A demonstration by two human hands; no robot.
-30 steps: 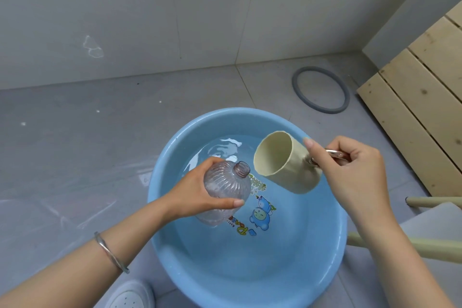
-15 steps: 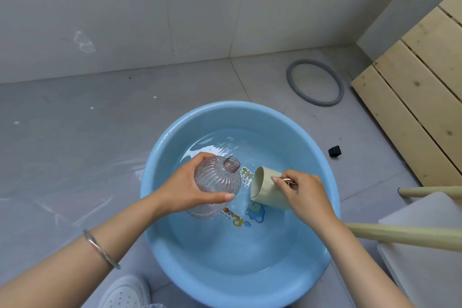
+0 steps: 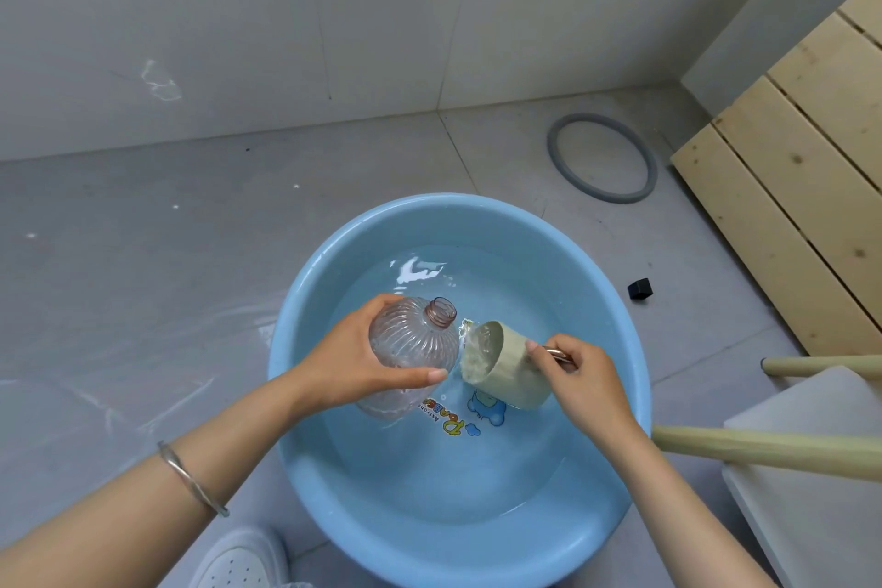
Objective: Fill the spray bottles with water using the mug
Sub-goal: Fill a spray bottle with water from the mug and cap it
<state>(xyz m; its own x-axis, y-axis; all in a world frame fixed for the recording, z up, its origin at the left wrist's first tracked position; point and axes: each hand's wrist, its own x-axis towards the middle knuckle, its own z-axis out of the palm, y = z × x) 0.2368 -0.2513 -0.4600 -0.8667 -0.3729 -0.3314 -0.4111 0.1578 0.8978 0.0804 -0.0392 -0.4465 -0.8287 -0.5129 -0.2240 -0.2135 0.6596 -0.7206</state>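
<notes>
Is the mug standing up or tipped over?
Tipped: the mug is on its side in the basin, its mouth toward the bottle, the right hand holding it.

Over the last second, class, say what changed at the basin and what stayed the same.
The right hand lowered the mug from above the basin into the water, where it now lies tipped, taking in water. Nothing was picked up or let go. The left hand keeps gripping the uncapped bottle, tilted over the basin.

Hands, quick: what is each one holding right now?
Left hand: grips the clear bottle.
Right hand: holds the mug by its handle.
</notes>
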